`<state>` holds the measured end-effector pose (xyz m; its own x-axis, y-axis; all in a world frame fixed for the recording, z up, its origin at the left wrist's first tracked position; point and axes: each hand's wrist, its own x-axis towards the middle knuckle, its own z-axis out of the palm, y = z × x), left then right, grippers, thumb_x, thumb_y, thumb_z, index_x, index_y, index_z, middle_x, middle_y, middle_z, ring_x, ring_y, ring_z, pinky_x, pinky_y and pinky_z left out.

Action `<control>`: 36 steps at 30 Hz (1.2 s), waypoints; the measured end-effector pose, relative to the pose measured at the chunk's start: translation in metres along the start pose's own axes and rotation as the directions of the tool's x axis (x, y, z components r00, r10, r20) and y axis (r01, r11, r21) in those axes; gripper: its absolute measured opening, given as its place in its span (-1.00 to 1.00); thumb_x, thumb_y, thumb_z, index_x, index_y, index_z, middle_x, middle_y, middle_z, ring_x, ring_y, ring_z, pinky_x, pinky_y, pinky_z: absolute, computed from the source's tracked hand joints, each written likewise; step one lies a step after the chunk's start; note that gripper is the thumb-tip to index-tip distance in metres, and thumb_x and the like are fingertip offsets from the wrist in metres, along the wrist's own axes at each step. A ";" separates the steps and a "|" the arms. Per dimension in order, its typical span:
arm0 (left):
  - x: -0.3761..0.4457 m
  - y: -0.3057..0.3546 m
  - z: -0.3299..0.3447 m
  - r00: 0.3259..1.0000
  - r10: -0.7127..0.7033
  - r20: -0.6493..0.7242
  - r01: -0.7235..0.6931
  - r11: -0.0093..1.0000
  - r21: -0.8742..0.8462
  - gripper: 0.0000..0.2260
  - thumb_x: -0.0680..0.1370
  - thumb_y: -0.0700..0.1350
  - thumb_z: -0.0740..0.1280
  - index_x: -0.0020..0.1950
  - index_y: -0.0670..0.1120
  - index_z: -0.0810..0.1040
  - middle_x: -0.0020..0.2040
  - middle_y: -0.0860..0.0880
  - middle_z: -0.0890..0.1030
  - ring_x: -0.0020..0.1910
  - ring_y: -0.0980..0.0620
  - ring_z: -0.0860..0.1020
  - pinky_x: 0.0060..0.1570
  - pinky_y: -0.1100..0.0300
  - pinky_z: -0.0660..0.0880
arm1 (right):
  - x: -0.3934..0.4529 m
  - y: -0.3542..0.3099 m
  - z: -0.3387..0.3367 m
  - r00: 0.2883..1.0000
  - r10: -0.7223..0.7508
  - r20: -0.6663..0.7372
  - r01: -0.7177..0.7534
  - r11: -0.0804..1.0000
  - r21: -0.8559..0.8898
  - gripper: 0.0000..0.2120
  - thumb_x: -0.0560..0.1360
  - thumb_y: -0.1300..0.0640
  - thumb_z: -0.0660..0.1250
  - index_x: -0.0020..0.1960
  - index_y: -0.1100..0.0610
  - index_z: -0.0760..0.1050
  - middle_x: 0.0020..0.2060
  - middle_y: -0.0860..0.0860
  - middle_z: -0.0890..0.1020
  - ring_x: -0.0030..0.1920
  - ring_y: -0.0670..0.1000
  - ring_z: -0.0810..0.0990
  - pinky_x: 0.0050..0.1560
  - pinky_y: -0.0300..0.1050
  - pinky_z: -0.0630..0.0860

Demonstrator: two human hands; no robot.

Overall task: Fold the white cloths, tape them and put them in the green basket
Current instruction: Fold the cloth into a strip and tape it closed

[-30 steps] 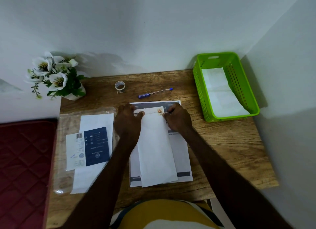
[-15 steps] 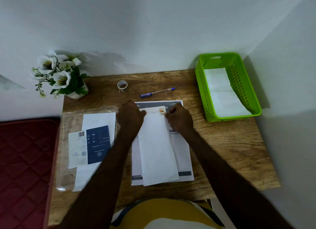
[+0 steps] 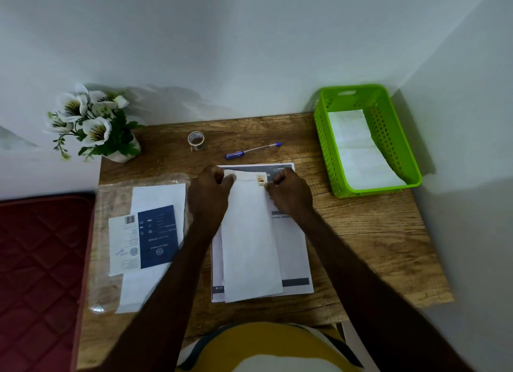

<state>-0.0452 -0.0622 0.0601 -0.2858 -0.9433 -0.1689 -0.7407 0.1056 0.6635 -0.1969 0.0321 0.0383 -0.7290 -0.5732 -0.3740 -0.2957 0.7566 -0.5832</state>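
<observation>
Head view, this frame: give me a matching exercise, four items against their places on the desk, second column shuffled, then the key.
Items
1. tape roll
2. blue pen
3. flower pot
4. green basket

Places
A. far right corner of the desk, with a folded white cloth inside
B. far left corner, by the wall
C. between the tape roll and the basket, beyond the hands
D. far side, just right of the flowers

Pairs: 1-D, 2-C, 3-B, 4-A

We cannot read the print on the dark leaflet [image 3: 156, 236] at nine o'clock; our left hand [image 3: 208, 197] hides the white cloth's [image 3: 249, 241] far-left corner.
</observation>
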 end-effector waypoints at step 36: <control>-0.003 0.004 -0.014 0.930 -0.223 0.292 0.366 0.629 -0.685 -0.88 0.58 -0.03 0.43 0.11 0.05 0.59 0.03 0.08 0.67 -0.04 0.04 0.67 -0.09 0.16 0.67 | -0.042 0.003 -0.017 0.913 -0.036 0.407 -0.267 0.701 0.661 -0.66 0.55 -0.02 0.46 0.29 0.04 0.61 0.11 -0.02 0.73 0.09 0.08 0.72 0.10 0.07 0.66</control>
<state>-0.0387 -0.0637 0.0733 -0.2787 -0.8088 -0.5178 -0.1540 -0.4945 0.8554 -0.1773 0.0638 0.0643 -0.4033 -0.6786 -0.6139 0.3960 0.4754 -0.7856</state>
